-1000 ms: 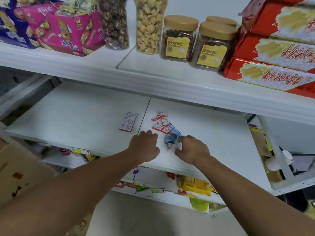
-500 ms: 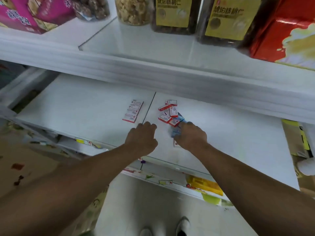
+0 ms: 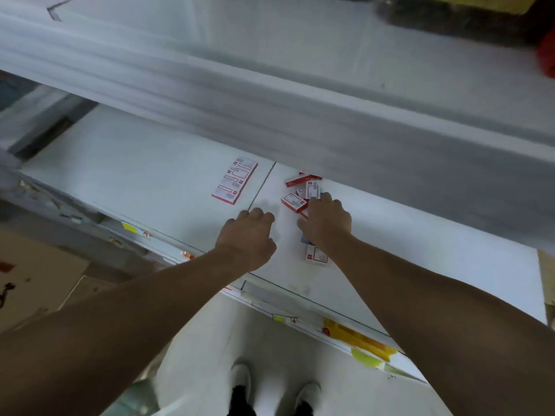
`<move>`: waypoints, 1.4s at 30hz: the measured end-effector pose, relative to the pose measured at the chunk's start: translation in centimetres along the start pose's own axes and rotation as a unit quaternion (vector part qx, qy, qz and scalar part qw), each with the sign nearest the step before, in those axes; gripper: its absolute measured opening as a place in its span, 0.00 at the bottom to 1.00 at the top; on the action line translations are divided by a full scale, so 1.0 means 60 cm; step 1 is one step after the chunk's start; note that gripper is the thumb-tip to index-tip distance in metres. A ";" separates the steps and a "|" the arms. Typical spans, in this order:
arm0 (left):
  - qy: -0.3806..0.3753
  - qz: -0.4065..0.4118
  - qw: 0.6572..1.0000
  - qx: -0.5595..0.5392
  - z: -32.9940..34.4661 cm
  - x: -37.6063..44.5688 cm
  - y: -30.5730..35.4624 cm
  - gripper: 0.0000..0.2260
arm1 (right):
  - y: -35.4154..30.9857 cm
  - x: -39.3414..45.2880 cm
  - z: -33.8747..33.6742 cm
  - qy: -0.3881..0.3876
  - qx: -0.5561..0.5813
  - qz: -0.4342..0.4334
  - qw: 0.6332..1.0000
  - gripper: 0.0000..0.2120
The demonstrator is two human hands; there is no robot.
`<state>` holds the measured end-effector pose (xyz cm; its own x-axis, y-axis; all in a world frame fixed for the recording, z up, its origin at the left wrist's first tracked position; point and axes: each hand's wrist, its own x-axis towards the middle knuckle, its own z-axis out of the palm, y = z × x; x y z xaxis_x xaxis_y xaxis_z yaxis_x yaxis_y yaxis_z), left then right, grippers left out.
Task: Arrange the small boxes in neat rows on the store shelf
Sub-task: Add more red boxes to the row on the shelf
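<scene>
Overhead, the blurred front lip of the upper shelf crosses the frame and hides the far part of the white store shelf below it; dark jars and a red package stand on that upper level at far right. Brown cardboard sits at near left, yellow packets show on a lower level at near right, and two white shoes stand on the floor at the bottom. On the store shelf, a neat row of small boxes lies flat just left of the panel seam. Right of the seam lies a loose heap of red-and-white boxes, tilted at differing angles and touching one another. The right hand lies palm down over the near edge of this heap, fingers bent, with fingertips at the boxes; whether it grips one cannot be told. One single box lies near the shelf's front edge, just beside the right wrist. The left hand rests on the shelf near the seam, fingers curled, holding nothing visible, apart from both groups of boxes.
</scene>
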<state>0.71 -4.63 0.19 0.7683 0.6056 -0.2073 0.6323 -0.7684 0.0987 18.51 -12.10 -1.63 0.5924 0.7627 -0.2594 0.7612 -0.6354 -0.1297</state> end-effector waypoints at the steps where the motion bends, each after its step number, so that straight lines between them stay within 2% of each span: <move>1: -0.003 0.004 1.000 -0.003 0.002 0.012 0.000 0.24 | 0.000 0.005 0.003 -0.007 -0.013 -0.004 1.000 0.11; 3: 0.007 0.013 1.000 -0.003 0.007 0.038 0.001 0.22 | -0.004 0.013 0.007 -0.003 -0.013 -0.001 1.000 0.15; 7: 0.036 0.020 0.999 0.007 0.016 0.090 -0.005 0.20 | -0.011 0.033 0.017 0.061 -0.020 0.013 0.998 0.20; 10: 0.051 0.031 0.998 0.005 0.025 0.111 -0.010 0.19 | -0.006 0.028 0.019 0.056 0.000 0.036 0.998 0.19; 16: 0.053 0.123 0.991 0.002 0.022 0.164 -0.008 0.25 | 0.033 -0.001 0.002 0.052 0.014 0.090 0.994 0.22; 19: 0.052 0.171 0.984 0.027 0.026 0.185 -0.007 0.27 | 0.053 -0.020 -0.004 0.057 0.016 0.103 0.993 0.23; 23: 0.094 0.208 0.970 0.084 0.033 0.198 -0.007 0.25 | 0.070 -0.049 -0.007 0.041 0.029 0.105 0.993 0.22; 27: 0.094 0.196 0.969 0.116 0.037 0.191 -0.010 0.20 | 0.070 -0.071 -0.012 0.046 0.043 0.114 0.992 0.20; 34: 0.043 0.154 0.987 -0.006 0.024 0.142 -0.033 0.18 | 0.041 -0.098 -0.044 0.046 0.050 0.108 0.992 0.18; 38: 0.055 0.145 0.987 -0.036 -0.002 0.105 -0.047 0.20 | 0.016 -0.116 -0.068 0.028 0.064 0.101 0.992 0.16; 42: 0.064 0.111 0.990 -0.055 -0.036 0.060 -0.063 0.18 | -0.012 -0.140 -0.083 0.026 0.075 0.085 0.993 0.19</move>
<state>1.33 0.89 1.16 0.8911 0.4517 -0.0436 0.4486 -0.8623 0.2350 14.32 -17.46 5.38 0.7243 0.6459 -0.2412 0.6037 -0.7631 -0.2309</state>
